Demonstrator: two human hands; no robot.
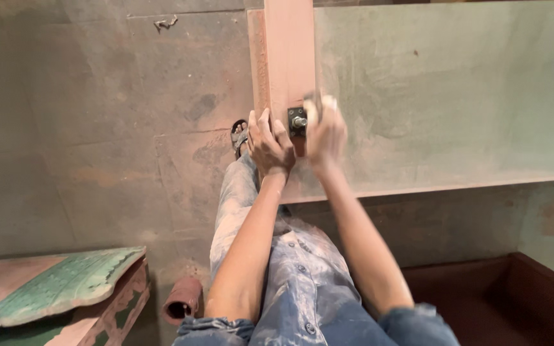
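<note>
View from above, looking down at a person's two bare arms reaching fwd. Left hand (269,146) lies flat w/ fingers spread on a pink wooden beam (288,57), pressing its lower end; it grasps nothing. Right hand (326,133), just beside it at 3 o'clock, is curled round a pale, whitish object (315,107) at its fingertips; what that object is can't be told, partly blurred. Between the two hands sits a dark metal bracket w/ a silver bolt (298,122), fixed on the beam near its lower end.

The beam runs from centre up to 12 o'clock and off the top edge. It meets a wide, dusty grey-green slab (456,102) filling the 1–3 o'clock area, its front edge running toward 3 o'clock.

Person wears a dust-covered blue denim shirt (309,282), sleeves rolled to the elbows, at 6 o'clock. A sandalled foot (239,136) shows just left of the left hand, on the concrete floor (97,128).

At 8 o'clock, a carved panel (65,282) painted green and pink. Near 7 o'clock, a short brownish pipe section (183,300) on the floor. At 4–5 o'clock, a dark reddish-brown box (514,295), open on top.
</note>
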